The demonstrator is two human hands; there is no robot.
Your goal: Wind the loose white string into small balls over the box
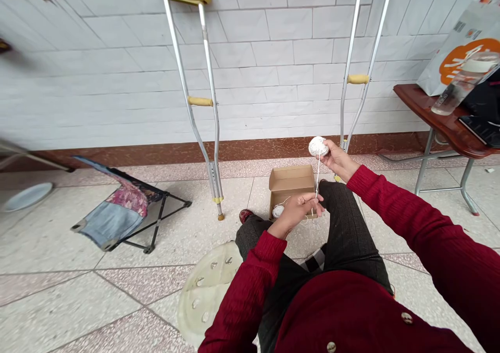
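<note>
Just beyond both hands, an open brown cardboard box (pixel 291 182) sits on the tiled floor, a small white string ball (pixel 278 211) by its near edge, just past the left hand (pixel 295 213). The right hand (pixel 338 159), fingers curled, grips a larger, tightly wound white string ball (pixel 317 146); thin white string (pixel 317 173) runs down into the left hand's closed pinch.

An aluminium underarm crutch (pixel 191 92) leans against the white tiled wall (pixel 273 46) at 11 o'clock, and a second crutch (pixel 357 66) stands at 1 o'clock. At 2 o'clock, a glass bottle (pixel 461 82) tilts on a brown wooden table (pixel 425 108) before a printed paper bag (pixel 449 46). A folding stool (pixel 128 207) lies tipped at 8 o'clock, and a pale studded plastic disc (pixel 207 295) lies at 7 o'clock.
</note>
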